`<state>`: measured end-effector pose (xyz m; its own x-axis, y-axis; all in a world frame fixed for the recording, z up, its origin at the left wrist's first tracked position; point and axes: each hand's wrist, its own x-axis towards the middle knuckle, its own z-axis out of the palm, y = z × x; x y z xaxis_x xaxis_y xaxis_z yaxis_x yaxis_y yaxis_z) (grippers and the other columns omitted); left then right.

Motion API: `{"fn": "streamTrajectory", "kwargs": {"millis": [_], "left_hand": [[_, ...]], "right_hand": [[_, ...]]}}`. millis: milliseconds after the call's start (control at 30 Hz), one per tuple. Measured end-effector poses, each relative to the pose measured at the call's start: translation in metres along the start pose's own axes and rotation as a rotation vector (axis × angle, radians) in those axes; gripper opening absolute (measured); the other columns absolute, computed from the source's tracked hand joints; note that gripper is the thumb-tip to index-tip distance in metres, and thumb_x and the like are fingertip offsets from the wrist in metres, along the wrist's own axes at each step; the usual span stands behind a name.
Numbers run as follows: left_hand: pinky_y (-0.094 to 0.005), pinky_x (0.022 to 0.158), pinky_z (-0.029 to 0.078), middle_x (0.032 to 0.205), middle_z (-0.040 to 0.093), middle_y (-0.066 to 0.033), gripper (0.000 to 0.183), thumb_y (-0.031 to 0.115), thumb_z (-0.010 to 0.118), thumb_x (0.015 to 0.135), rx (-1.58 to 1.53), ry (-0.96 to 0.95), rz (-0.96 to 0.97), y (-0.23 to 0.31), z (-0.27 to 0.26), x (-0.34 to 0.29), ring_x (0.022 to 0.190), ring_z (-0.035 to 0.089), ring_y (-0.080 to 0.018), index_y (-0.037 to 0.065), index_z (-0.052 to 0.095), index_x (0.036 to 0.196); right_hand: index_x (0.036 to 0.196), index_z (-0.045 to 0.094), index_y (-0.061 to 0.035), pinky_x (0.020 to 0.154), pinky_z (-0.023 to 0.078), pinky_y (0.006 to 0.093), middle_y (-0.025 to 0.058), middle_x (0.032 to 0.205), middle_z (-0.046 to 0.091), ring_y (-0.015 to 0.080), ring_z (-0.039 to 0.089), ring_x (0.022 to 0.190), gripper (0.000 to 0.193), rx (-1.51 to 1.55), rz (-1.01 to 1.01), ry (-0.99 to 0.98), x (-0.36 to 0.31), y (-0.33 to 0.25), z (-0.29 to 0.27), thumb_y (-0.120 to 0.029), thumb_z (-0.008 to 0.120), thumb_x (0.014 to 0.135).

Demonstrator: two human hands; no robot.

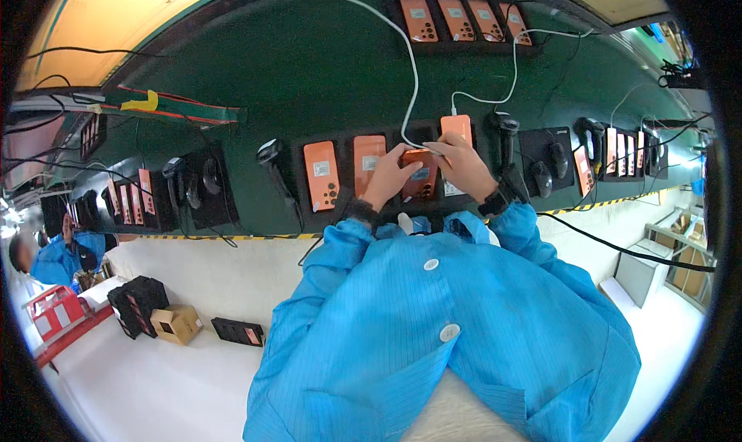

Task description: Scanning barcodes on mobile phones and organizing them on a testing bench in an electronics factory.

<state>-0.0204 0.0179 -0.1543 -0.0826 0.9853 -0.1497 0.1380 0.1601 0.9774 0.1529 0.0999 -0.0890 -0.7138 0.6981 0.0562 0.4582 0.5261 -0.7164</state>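
Note:
My left hand (391, 175) is closed around the side of an orange phone (415, 158), which is tilted up off the black mat. At the phone's upper edge, my right hand (468, 168) pinches the end of a white cable (415, 86). The fingers hide whether its plug sits in the phone. Beside my right hand lies another orange phone (456, 125) with a second white cable (483, 100) running into its top end. To the left, an orange phone (321, 181) and a further orange phone (369, 158) rest face down, labels showing.
A barcode scanner (272, 156) stands left of the phones, another scanner (506, 133) to the right. Computer mice (542, 181) lie on a black pad. Several phones (454, 18) line the far side of the green table (325, 79). Another person (66, 253) is at far left.

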Motion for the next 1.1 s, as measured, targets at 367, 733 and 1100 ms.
{"fn": "streamTrajectory", "kwargs": {"millis": [367,733,1100], "left_hand": [[-0.0307,0.07,0.049,0.088,0.066,-0.0113,0.028,0.012,0.066,0.084,-0.055,0.037,-0.006,0.015,0.004,-0.014,0.079,0.063,-0.0173,0.002,0.058,0.109],[-0.0294,0.064,0.046,0.081,0.064,-0.0098,0.026,0.013,0.067,0.084,0.057,-0.036,-0.085,0.017,0.001,-0.012,0.072,0.058,-0.0142,0.002,0.058,0.105],[-0.034,0.078,0.047,0.097,0.064,-0.0152,0.041,0.025,0.069,0.082,0.163,0.046,-0.056,-0.008,-0.007,0.036,0.09,0.062,-0.0265,0.003,0.056,0.114]], "right_hand": [[0.101,0.068,-0.0007,0.072,0.048,0.0338,0.0128,0.087,0.06,0.0269,0.06,0.082,0.02,0.238,0.037,-0.122,0.025,-0.002,0.009,-0.013,0.063,0.086],[0.098,0.066,0.0038,0.077,0.049,0.028,0.009,0.089,0.067,0.0173,0.063,0.086,0.018,0.415,0.192,-0.101,0.016,0.016,0.008,-0.01,0.061,0.089],[0.101,0.066,0.0004,0.084,0.047,0.0302,0.0116,0.102,0.065,0.0204,0.061,0.095,0.018,0.322,0.227,0.314,0.012,0.038,0.005,-0.012,0.059,0.09]]}}
